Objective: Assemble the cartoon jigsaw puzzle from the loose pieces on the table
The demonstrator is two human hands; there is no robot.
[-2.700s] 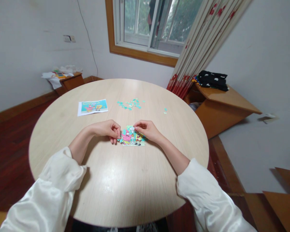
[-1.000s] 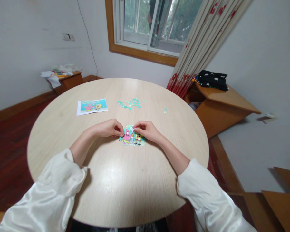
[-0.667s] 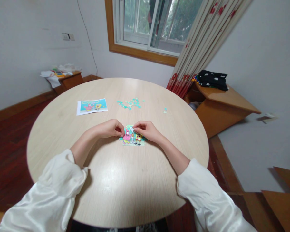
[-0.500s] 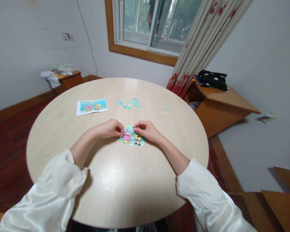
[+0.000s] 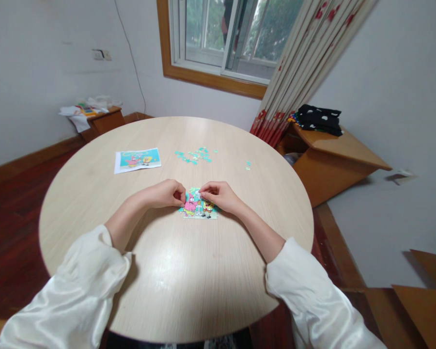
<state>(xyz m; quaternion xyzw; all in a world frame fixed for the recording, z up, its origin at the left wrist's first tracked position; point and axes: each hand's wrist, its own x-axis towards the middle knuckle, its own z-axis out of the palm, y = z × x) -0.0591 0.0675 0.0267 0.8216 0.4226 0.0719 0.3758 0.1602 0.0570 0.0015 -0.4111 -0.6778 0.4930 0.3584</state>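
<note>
A partly joined jigsaw puzzle with a pink starfish figure, a thin pale figure and a yellow square figure lies flat on the table between my hands. My left hand is closed, thumb and fingers pinched at the puzzle's left edge by the pink figure. From the right, my right hand reaches over the puzzle's upper part, its thumb and fingers pinched near the pale figure's head. It covers some of the puzzle's right side. Whether a single loose piece sits under either set of fingertips is too small to tell.
The round wooden table holds loose puzzle pieces beyond my hands. Two small pieces lie apart at the right. A printed reference picture lies at the back left. Black dotted cloth rests on a wooden stand.
Almost nothing differs. Both hands stay at the same places on the puzzle, and the view has shifted very slightly.
</note>
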